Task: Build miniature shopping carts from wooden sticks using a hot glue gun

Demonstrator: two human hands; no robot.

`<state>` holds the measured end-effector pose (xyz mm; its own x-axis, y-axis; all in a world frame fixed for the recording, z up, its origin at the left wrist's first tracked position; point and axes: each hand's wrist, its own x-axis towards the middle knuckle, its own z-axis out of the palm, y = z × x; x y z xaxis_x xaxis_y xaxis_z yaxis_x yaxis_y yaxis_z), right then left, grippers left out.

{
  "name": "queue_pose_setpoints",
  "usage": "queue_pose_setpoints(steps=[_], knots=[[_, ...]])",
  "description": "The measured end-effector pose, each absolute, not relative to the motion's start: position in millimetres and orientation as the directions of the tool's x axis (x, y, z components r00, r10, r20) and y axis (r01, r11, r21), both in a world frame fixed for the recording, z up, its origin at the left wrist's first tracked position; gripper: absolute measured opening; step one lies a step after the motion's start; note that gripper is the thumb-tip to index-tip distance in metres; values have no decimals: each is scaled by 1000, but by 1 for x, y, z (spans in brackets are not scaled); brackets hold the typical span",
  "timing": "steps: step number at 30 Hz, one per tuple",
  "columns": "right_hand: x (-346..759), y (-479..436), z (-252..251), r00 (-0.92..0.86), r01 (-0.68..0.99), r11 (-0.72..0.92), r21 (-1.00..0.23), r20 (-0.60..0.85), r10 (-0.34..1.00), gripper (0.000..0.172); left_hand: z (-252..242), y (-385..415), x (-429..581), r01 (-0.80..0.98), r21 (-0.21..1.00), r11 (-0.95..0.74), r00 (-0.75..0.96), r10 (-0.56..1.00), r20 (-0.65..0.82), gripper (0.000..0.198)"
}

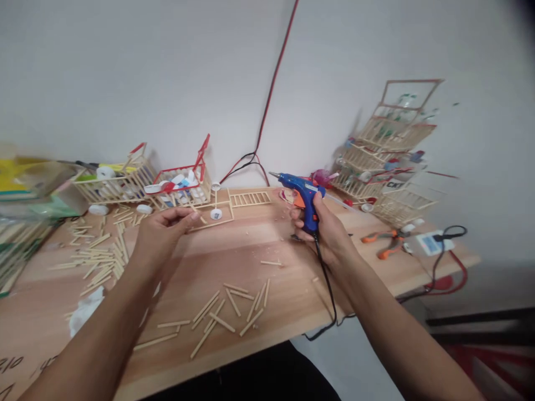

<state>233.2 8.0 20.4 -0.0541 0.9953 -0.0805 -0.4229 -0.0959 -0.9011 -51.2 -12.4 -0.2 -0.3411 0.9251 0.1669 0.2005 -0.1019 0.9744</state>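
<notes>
The right hand (326, 231), right of centre in the frame, is clamped around the grip of a blue glue gun (303, 195). The gun is held upright above the table (234, 256), its nozzle pointing toward the upper left. Its black cord (328, 289) runs down from the grip, along the wrist and over the table's near edge.

The left hand (161, 234) is left of centre, raised just over the tabletop, with its fingertips drawn close to the thumb. Whether they pinch anything cannot be told. Just past the fingertips lies a flat stick frame (217, 218) with a white cap (216, 214) on it. A ladder (249, 198) of sticks lies just beyond.

Loose sticks (228, 312) are scattered in the lower middle between the forearms, and a larger pile (100, 259) lies at left. Two stick carts (119, 181) stand in the upper left against the wall, one with a red rim (184, 184). A blurred stack (388, 161) of such carts rises at upper right. Orange pliers (387, 242) lie below it at right. A red cable (271, 89) hangs down the wall.
</notes>
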Motion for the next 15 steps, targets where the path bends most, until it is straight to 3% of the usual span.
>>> queue_pose_setpoints(steps=[6, 11, 15], knots=[[317, -20, 28, 33, -359, -182, -916, -207, 978, 9, 1, -12, -52, 178, 981, -72, -383, 914, 137, 33], [378, -31, 17, 193, -281, -104, -954, -162, 968, 8, 4, -13, -50, 202, 978, -44, -431, 893, 129, 38], [399, -34, -2, 412, -282, -33, -959, -153, 898, 18, 6, -13, -47, 230, 973, -8, -460, 880, 116, 36]])
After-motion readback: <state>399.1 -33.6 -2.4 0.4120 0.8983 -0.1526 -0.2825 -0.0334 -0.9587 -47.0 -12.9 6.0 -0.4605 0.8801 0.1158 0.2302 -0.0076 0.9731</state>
